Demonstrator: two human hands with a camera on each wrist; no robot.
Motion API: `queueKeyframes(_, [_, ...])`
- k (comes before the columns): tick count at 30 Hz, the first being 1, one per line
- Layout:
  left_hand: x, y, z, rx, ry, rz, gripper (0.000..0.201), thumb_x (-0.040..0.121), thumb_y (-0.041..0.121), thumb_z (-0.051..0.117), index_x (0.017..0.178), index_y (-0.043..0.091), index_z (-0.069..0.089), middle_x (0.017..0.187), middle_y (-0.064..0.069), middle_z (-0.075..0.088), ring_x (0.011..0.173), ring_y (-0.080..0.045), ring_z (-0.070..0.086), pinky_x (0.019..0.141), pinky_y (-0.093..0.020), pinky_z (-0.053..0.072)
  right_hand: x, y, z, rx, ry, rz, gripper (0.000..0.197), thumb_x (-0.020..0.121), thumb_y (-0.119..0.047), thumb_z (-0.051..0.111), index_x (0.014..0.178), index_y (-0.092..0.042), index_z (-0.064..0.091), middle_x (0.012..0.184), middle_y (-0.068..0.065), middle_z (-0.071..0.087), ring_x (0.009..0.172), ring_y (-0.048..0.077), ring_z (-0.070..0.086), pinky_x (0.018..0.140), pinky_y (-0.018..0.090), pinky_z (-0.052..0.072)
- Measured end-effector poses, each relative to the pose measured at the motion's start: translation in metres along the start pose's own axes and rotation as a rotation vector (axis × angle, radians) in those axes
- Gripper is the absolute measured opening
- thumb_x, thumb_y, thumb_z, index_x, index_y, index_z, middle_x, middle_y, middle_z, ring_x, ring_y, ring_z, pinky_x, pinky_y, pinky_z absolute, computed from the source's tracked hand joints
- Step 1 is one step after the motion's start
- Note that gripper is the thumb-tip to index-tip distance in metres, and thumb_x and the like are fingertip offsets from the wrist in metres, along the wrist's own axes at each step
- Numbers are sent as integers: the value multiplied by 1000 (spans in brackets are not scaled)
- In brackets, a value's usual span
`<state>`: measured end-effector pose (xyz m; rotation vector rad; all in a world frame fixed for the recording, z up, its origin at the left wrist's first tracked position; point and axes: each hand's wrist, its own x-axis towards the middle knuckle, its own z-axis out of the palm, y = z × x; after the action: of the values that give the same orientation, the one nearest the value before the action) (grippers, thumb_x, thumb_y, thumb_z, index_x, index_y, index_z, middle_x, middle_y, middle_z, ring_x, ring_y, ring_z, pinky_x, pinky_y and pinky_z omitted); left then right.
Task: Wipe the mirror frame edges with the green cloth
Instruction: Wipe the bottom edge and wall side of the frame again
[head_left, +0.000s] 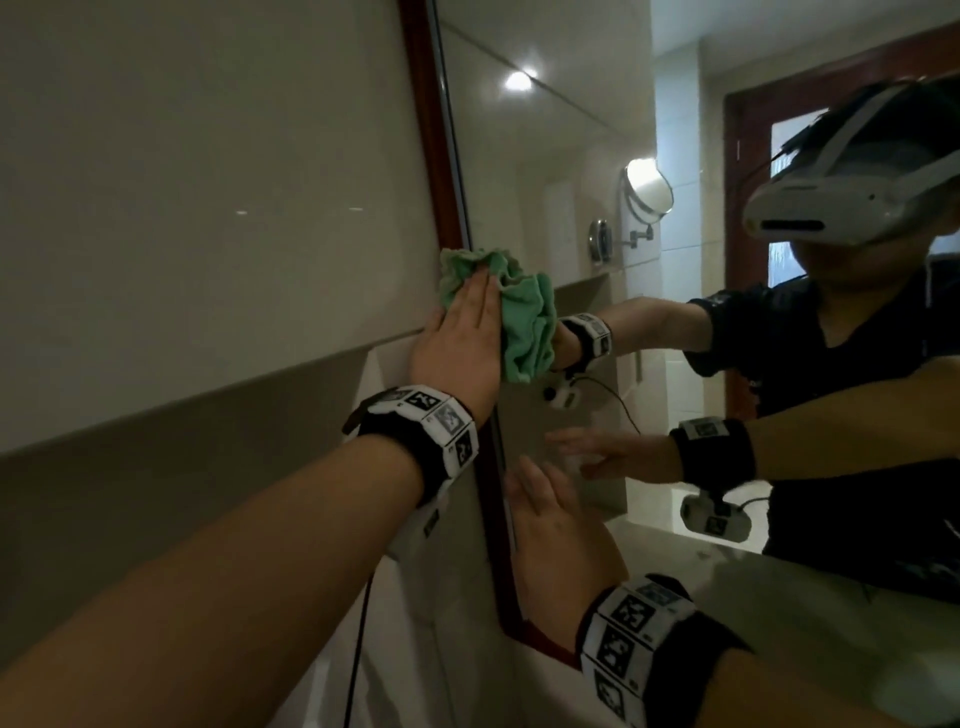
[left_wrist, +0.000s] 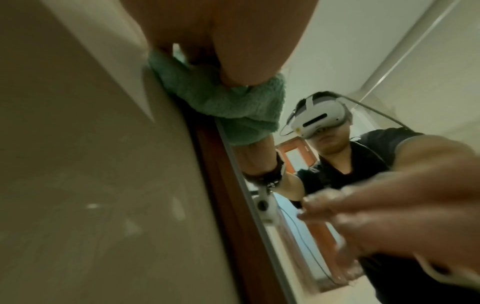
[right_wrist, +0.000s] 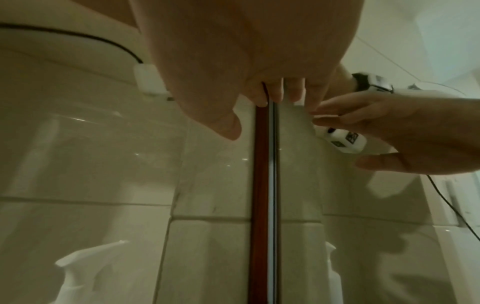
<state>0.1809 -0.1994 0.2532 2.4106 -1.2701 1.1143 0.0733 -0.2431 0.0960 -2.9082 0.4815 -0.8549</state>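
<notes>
The mirror's dark red-brown frame (head_left: 431, 130) runs down its left edge, beside the glass. My left hand (head_left: 457, 332) lies flat with straight fingers and presses the bunched green cloth (head_left: 524, 322) against that edge, about halfway up. In the left wrist view the cloth (left_wrist: 228, 107) covers the frame (left_wrist: 221, 185) under my thumb. Lower down, my right hand (head_left: 550, 525) rests flat and empty against the glass next to the frame. In the right wrist view its fingertips (right_wrist: 275, 94) touch near the frame strip (right_wrist: 261, 185). The glass reflects both hands.
A glossy beige tiled wall (head_left: 208, 208) borders the frame on the left. A white trigger spray bottle (right_wrist: 78, 271) stands low beside the wall. A cable (head_left: 358, 623) hangs from my left wrist. The glass reflects a round wall mirror (head_left: 647, 189) and a person wearing a headset.
</notes>
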Motion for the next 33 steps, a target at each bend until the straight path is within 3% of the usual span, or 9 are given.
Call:
queueKeyframes(2, [6, -1, -6, -14, 6, -1, 65, 97, 19, 32, 151, 11, -2, 160, -4, -4, 146, -17, 4, 118, -37, 13, 5, 2, 0, -3, 47, 34, 69, 60, -23, 79, 126, -10, 61, 136, 10, 54, 121, 31, 56, 74, 46, 59])
queueKeyframes(6, [1, 1, 0, 43, -15, 4, 62, 98, 21, 32, 152, 10, 2, 160, -5, -1, 146, -18, 6, 117, -36, 12, 21, -3, -17, -3, 181, -34, 48, 82, -28, 48, 124, -11, 62, 133, 10, 57, 122, 30, 55, 90, 42, 54])
queueKeyframes(10, [-1, -5, -4, 95, -64, 36, 58, 100, 17, 26, 152, 11, 1, 160, -4, -3, 146, -17, 4, 116, -33, 9, 36, -8, -35, 16, 182, -34, 56, 64, -28, 77, 117, -11, 67, 121, 10, 65, 107, 29, 65, 76, 35, 59])
queueKeyframes(12, [0, -9, -11, 147, -96, 73, 57, 100, 16, 24, 151, 12, 0, 160, -3, -5, 146, -16, 3, 116, -33, 7, 41, -10, -35, 12, 117, -61, 67, 70, -27, 77, 129, -5, 57, 136, 15, 54, 123, 31, 54, 89, 37, 54])
queueKeyframes(14, [2, -12, -17, 220, -114, 84, 56, 100, 17, 21, 151, 12, -2, 160, -3, -6, 146, -16, 0, 117, -36, 4, 46, -12, -30, 11, -56, -110, 59, 95, -27, 41, 147, -4, 29, 157, 13, 19, 145, 28, 20, 112, 40, 33])
queueKeyframes(17, [13, -13, -26, 285, -110, 57, 56, 100, 19, 16, 151, 13, -6, 159, -2, -8, 146, -16, -3, 118, -40, -1, 61, -16, -24, 162, -60, -78, 81, 80, -38, -6, 152, -5, 10, 161, 8, 2, 149, 22, 3, 120, 35, 16])
queueKeyframes(20, [31, -12, -38, 294, -81, 13, 56, 99, 20, 14, 150, 11, -6, 159, -3, -9, 146, -17, -3, 117, -41, -2, 70, -22, -20, 196, -68, -65, 57, 101, -23, 13, 152, -4, -5, 161, 6, -8, 149, 19, -2, 121, 28, 6])
queueKeyframes(27, [48, -7, -44, 219, 7, 14, 55, 100, 9, 22, 149, 1, -2, 158, -13, -5, 146, -25, 0, 119, -36, 4, 92, -31, -27, 364, 108, -70, 61, 102, -16, 26, 153, -14, -7, 161, -2, -8, 148, 12, -5, 122, 27, 2])
queueKeyframes(33, [49, -6, -60, 142, -50, -23, 60, 100, 7, 30, 151, 8, 0, 159, -5, -5, 143, -26, 18, 109, -37, 30, 121, -40, -55, 179, 316, -170, 52, 97, -18, 42, 145, 1, 34, 149, 21, 36, 139, 37, 35, 116, 45, 28])
